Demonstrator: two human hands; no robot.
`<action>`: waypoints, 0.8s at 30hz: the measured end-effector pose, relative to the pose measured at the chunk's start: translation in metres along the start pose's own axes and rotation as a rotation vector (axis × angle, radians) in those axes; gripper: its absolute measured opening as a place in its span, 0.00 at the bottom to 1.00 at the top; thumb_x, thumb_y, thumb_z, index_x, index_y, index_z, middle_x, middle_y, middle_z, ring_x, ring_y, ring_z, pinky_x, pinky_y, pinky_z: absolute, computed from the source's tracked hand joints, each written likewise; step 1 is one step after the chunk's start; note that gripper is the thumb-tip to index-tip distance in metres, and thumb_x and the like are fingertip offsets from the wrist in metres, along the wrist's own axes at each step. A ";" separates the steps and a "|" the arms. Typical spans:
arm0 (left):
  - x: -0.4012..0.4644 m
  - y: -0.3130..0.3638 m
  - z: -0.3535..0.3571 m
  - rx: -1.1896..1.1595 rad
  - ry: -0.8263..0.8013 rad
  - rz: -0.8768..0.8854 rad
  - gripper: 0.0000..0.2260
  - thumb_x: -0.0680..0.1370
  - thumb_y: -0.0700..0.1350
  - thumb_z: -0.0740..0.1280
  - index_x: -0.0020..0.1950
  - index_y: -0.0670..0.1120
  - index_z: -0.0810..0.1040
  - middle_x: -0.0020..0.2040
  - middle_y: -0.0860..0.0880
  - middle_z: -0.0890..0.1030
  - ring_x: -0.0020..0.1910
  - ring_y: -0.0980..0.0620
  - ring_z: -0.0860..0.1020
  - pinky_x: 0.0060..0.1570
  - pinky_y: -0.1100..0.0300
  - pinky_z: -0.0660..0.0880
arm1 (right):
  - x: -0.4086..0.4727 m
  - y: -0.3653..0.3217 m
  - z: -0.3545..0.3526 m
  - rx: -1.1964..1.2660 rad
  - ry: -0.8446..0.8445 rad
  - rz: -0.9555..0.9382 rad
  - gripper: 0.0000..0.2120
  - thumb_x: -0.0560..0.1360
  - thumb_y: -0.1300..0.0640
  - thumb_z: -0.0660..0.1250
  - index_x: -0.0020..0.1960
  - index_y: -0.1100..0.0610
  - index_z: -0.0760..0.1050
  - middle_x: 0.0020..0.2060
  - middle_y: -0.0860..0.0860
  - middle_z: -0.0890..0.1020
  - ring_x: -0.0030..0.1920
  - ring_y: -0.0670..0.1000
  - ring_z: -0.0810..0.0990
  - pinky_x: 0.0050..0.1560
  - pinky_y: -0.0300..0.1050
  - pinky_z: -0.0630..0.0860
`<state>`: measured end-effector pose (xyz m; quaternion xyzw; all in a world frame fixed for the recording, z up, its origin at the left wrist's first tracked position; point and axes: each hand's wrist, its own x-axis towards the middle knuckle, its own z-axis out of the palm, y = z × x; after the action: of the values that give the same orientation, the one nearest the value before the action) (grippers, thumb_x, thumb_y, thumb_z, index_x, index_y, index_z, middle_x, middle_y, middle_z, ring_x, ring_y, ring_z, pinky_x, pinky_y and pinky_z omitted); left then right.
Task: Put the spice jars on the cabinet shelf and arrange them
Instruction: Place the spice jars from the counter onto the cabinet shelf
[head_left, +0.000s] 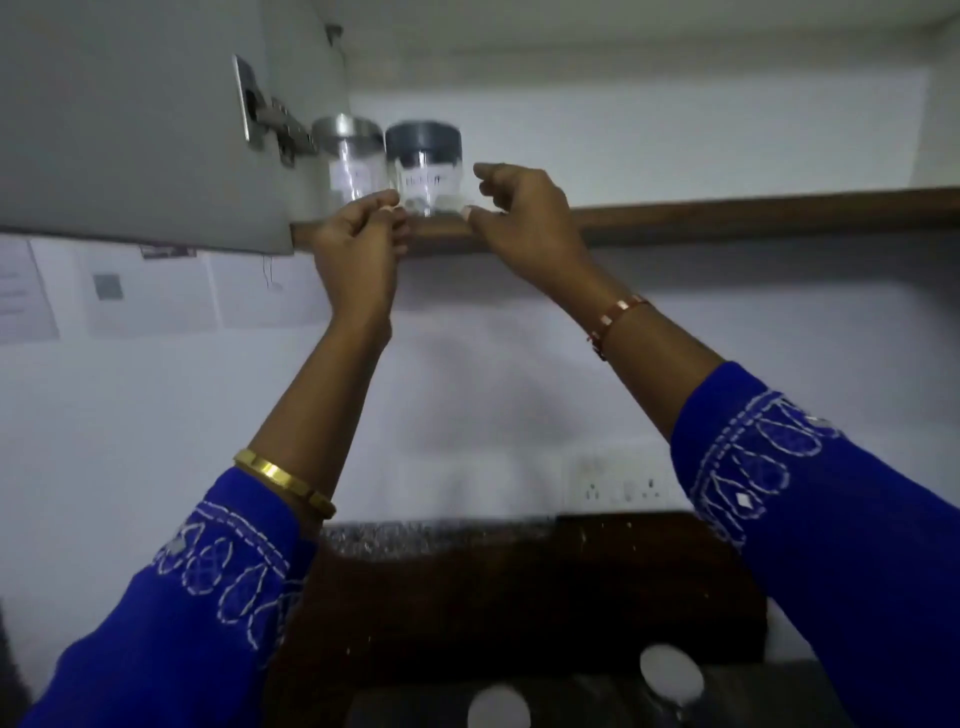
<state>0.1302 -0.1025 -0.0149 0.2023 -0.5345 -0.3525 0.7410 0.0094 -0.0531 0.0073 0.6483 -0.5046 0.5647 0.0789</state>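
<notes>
Two clear spice jars stand side by side at the left end of the cabinet shelf (727, 214). One has a silver lid (347, 156); the other has a dark grey lid and a white label (423, 169). My left hand (358, 244) is raised at the shelf's front edge. Its fingers are curled and its thumb tip sits at the lower left of the dark-lidded jar. My right hand (524, 218) hovers just right of that jar. Thumb and forefinger are spread toward it, with a narrow gap between them and the glass.
The grey cabinet door (130, 130) hangs open on the left, its metal hinge (270, 122) beside the silver-lidded jar. Shelf to the right of the jars is bare. Below are wall papers (150, 291), a socket plate (623, 486), a dark wooden counter (519, 597) and two white round lids (498, 706).
</notes>
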 end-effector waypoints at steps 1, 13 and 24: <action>-0.018 -0.003 -0.003 -0.007 -0.014 -0.017 0.08 0.76 0.36 0.61 0.50 0.43 0.79 0.39 0.49 0.79 0.40 0.53 0.78 0.39 0.65 0.75 | -0.017 0.001 0.000 0.031 -0.005 0.005 0.23 0.75 0.59 0.67 0.68 0.62 0.68 0.62 0.55 0.77 0.63 0.50 0.74 0.63 0.38 0.69; -0.187 -0.044 -0.047 0.118 -0.124 -0.319 0.10 0.78 0.38 0.62 0.55 0.42 0.80 0.49 0.45 0.82 0.51 0.48 0.81 0.52 0.58 0.79 | -0.198 0.037 0.011 0.148 -0.073 0.287 0.24 0.75 0.59 0.66 0.70 0.59 0.67 0.67 0.55 0.73 0.68 0.52 0.71 0.67 0.42 0.68; -0.259 -0.126 -0.102 0.297 -0.146 -0.501 0.10 0.76 0.37 0.62 0.54 0.41 0.80 0.44 0.47 0.81 0.45 0.51 0.79 0.51 0.52 0.77 | -0.302 0.090 0.060 0.141 -0.216 0.517 0.25 0.74 0.61 0.67 0.70 0.60 0.66 0.68 0.56 0.71 0.70 0.51 0.68 0.68 0.41 0.66</action>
<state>0.1408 -0.0037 -0.3036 0.4082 -0.5656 -0.4559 0.5528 0.0263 0.0341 -0.3006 0.5583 -0.6182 0.5275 -0.1668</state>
